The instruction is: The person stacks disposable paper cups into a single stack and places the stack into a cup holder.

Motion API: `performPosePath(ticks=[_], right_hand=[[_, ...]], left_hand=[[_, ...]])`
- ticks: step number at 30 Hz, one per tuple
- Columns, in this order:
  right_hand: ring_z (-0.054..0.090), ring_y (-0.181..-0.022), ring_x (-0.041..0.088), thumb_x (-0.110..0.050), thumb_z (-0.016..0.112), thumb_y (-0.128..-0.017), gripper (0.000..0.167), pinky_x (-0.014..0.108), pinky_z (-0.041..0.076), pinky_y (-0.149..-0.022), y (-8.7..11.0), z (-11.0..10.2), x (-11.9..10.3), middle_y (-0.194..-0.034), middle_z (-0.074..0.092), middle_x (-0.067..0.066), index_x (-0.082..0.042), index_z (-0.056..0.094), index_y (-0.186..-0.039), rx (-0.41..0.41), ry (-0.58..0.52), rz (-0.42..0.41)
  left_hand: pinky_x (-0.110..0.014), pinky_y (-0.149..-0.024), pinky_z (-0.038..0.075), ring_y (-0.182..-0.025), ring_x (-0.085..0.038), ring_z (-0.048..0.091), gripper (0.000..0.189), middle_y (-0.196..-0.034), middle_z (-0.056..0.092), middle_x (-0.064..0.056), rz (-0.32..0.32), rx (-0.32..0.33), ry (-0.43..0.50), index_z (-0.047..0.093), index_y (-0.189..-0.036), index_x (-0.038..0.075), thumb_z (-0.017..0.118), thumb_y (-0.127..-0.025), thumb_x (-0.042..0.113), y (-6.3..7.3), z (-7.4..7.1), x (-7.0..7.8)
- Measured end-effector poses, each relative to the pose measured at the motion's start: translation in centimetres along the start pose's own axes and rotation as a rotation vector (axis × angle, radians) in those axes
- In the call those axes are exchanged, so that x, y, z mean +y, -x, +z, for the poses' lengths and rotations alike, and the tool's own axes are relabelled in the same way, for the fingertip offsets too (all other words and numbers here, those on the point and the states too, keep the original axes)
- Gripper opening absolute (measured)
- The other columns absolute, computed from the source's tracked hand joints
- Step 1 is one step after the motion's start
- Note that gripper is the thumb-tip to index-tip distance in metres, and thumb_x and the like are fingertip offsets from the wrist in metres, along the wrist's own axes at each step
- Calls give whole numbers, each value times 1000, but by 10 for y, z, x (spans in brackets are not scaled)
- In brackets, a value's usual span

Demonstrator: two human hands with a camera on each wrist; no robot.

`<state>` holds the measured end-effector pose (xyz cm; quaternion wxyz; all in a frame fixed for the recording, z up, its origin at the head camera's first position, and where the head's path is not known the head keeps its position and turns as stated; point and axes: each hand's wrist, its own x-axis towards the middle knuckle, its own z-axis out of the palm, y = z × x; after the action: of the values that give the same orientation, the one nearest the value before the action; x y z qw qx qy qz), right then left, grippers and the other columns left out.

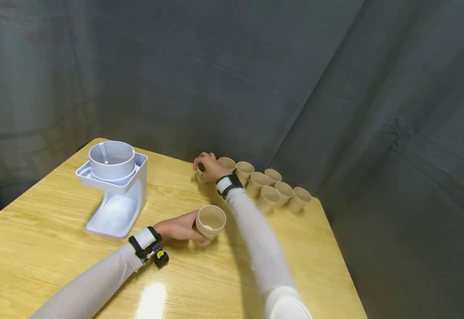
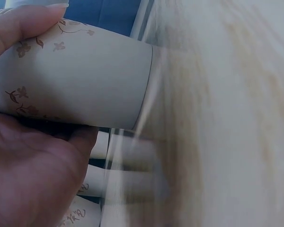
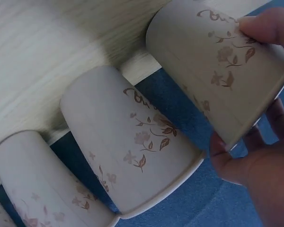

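My left hand [image 1: 181, 227] grips a stack of nested paper cups [image 1: 211, 218], its thumb and fingers wrapped round the side. In the left wrist view the outer cup [image 2: 80, 75] shows a floral print, with its base at the tabletop. Farther back, my right hand [image 1: 210, 166] pinches the rim of a single paper cup [image 3: 217, 66] at the left end of a group. Beside that cup, another printed paper cup [image 3: 128, 142] stands upright in the right wrist view. Several more cups [image 1: 269, 196] stand to the right of my right wrist.
A white stand [image 1: 140, 186] with a round bowl-like container [image 1: 112, 160] on top is at the table's left. The wooden table [image 1: 168, 186] ends at a dark grey curtain [image 1: 200, 79] behind the cups. My right forearm crosses the table's middle.
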<state>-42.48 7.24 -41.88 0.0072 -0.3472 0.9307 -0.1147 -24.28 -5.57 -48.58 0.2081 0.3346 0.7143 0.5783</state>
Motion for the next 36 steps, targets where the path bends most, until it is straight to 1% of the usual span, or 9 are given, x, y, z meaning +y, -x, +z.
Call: performPosePath(ticks=[6,10,15,19,24,26,30,32,36], right_hand=[[42,-111,28,-2,79,-75,33,45,40,-97,13,0,-6,-120,51,2,-14,68,-104,21,13,-24],[45,-106,26,-4,78,-75,33,43,37,-98,20,-3,-11,-119,53,2,-16,69,-104,37,39,-39],[49,-109,23,-11,81,-73,43,38,40,-99,29,-2,-14,-119,56,1,-19,66,-113,56,58,-64],[52,-112,22,-17,83,-71,55,34,44,-99,42,2,-14,-118,58,4,-15,61,-121,95,-19,-72],[53,-114,29,-13,81,-72,49,36,42,-103,60,6,-10,-115,57,9,-7,60,-116,179,-210,-78],[53,-114,31,-11,81,-71,46,38,42,-103,66,8,-9,-114,57,10,-6,60,-113,205,-257,-78],[54,-111,26,-11,81,-71,45,37,43,-102,77,13,-6,-114,58,9,-7,60,-111,215,-270,-63],[52,-111,22,-13,82,-71,46,36,43,-102,82,17,-4,-116,57,8,-8,60,-111,206,-265,-50],[52,-111,20,-14,83,-71,49,36,43,-102,88,21,0,-118,55,6,-9,60,-114,205,-286,-48]], left_hand=[[-45,-110,35,-125,-26,49,77,-134,52,-13,-4,-7,-3,36,-143,8,77,-77,9,3,-5,1],[-44,-110,35,-125,-25,49,78,-134,52,-11,-10,-8,-19,36,-143,10,78,-78,12,3,-10,1],[-46,-111,32,-127,-27,47,79,-136,51,-12,-7,-11,-15,35,-144,9,78,-78,14,4,-13,1],[-49,-112,32,-128,-29,47,79,-137,50,-13,-2,-22,8,34,-144,8,77,-78,12,5,-14,1],[-49,-112,32,-127,-25,47,77,-136,51,-9,7,-22,4,36,-143,11,77,-78,11,5,-17,1],[-48,-112,31,-127,-24,47,77,-136,51,-8,5,-21,4,36,-143,12,77,-78,10,4,-18,1],[-49,-113,31,-128,-26,46,77,-137,51,-11,9,-27,8,35,-144,10,76,-79,9,5,-18,-1],[-49,-113,32,-128,-26,47,78,-137,50,-11,5,-29,0,34,-144,9,77,-79,11,6,-19,-1],[-48,-112,32,-127,-25,47,78,-136,51,-11,-9,-29,14,35,-144,9,77,-78,11,8,-20,0]])
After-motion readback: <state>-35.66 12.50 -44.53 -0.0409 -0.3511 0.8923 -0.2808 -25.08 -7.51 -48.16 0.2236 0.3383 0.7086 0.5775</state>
